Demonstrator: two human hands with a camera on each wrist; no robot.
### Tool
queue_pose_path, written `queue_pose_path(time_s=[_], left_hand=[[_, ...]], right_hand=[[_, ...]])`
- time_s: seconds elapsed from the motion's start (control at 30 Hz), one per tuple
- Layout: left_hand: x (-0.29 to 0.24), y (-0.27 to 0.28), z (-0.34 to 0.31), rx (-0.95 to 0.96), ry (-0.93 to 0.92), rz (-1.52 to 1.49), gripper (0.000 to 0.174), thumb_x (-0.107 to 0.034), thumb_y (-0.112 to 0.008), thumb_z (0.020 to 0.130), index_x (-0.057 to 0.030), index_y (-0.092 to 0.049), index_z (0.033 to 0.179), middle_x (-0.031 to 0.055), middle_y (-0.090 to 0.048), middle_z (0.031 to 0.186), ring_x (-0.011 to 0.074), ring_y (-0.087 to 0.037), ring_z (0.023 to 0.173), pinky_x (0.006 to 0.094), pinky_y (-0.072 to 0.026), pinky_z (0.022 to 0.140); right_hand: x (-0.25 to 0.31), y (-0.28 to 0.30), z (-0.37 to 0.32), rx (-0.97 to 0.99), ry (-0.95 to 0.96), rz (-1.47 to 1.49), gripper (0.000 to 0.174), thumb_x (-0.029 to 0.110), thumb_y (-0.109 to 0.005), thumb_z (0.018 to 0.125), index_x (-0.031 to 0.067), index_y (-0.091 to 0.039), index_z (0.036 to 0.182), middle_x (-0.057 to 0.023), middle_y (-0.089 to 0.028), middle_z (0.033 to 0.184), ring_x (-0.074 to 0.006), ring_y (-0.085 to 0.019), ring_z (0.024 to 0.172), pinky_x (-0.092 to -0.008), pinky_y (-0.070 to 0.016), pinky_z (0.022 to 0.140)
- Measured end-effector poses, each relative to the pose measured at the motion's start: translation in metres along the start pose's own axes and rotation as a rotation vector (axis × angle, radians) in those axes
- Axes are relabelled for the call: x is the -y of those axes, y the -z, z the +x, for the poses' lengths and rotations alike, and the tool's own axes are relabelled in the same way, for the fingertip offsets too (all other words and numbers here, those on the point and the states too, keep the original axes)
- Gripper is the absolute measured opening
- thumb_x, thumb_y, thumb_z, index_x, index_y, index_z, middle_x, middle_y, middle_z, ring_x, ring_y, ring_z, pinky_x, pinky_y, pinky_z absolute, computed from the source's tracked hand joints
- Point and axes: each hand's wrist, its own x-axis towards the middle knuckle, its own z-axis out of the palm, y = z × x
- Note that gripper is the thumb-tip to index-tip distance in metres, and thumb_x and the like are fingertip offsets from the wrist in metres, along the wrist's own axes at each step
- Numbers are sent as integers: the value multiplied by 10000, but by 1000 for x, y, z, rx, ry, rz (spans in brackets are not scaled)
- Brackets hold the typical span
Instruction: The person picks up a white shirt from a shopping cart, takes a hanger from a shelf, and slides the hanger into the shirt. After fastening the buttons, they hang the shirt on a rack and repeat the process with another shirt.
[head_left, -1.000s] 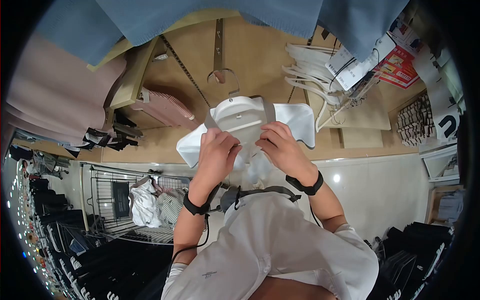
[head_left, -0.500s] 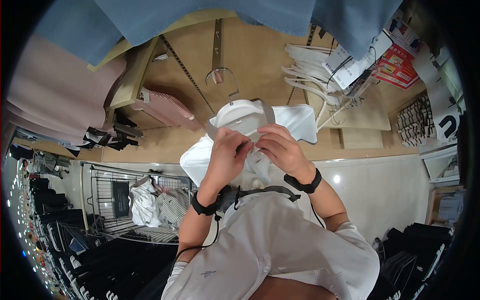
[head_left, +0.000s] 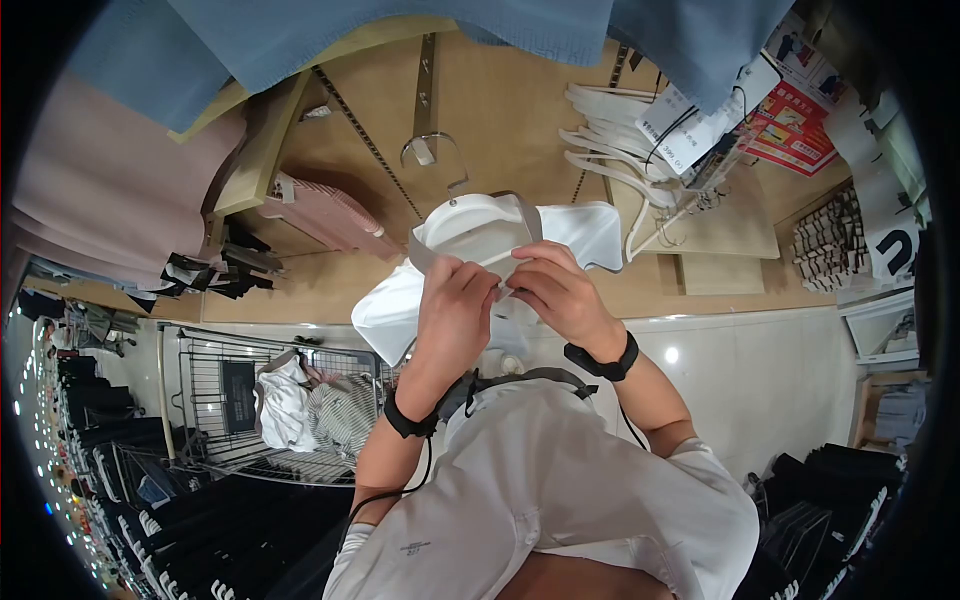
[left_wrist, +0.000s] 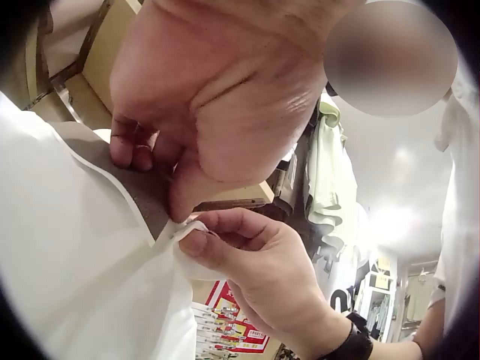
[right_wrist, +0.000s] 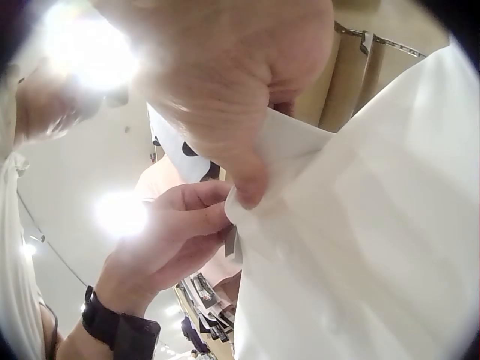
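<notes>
Grip: your left hand and right hand both pinch the edge of the shirt, fingertips close together | Pose: backs upward, arms reaching forward, angled inward | Shirt: before you, below a hook.

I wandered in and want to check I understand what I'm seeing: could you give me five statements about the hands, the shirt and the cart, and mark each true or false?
1. The left hand and right hand both pinch the white shirt. True.
2. No hanger is in the shirt. False: a hanger is in it, its metal hook showing above the neck.
3. A cart stands to the person's left. True.
4. The cart is empty. False: it holds clothes, including a striped garment.
5. Only one wrist wears a band. False: each wrist has a black band.
</notes>
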Motion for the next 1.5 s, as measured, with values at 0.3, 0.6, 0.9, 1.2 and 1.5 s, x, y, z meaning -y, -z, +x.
queue_pose_path(time_s=[0.3,0.6,0.9,1.2,1.5], left_hand=[[1,1,1,38,-82,111,170,30,-678,704,-34,-655,860,32,-611,829,265,-503,829,371,-434,763],[4,-9,-2,2,-126,174,167,16,-658,672,-49,-646,826,21,-595,807,246,-501,815,359,-427,746],[0,-5,0,15,-146,175,158,13,-637,647,-53,-626,790,29,-596,807,249,-504,807,355,-429,736],[0,7,-8,14,11,-51,183,4,-706,727,-22,-669,904,59,-642,898,278,-526,866,367,-458,768],[17,-4,-13,21,22,164,192,-46,-749,680,-39,-669,854,41,-623,843,271,-506,806,362,-441,733]], right_hand=[[-1,3,1,15,-12,20,251,3,-766,644,18,-645,864,-68,-619,917,-267,-572,1085,-381,-469,889],[-3,-1,0,6,-37,-5,259,2,-771,634,32,-647,861,-56,-628,885,-258,-586,1064,-373,-472,876],[7,10,13,28,-129,-8,285,49,-776,623,34,-653,880,-77,-629,945,-275,-582,1024,-379,-476,867],[9,6,13,168,-30,-120,244,62,-760,646,68,-654,866,-43,-579,947,-246,-539,1075,-388,-453,901],[5,-6,11,186,49,-189,231,138,-736,671,57,-651,869,-61,-569,950,-261,-523,1096,-393,-432,955]])
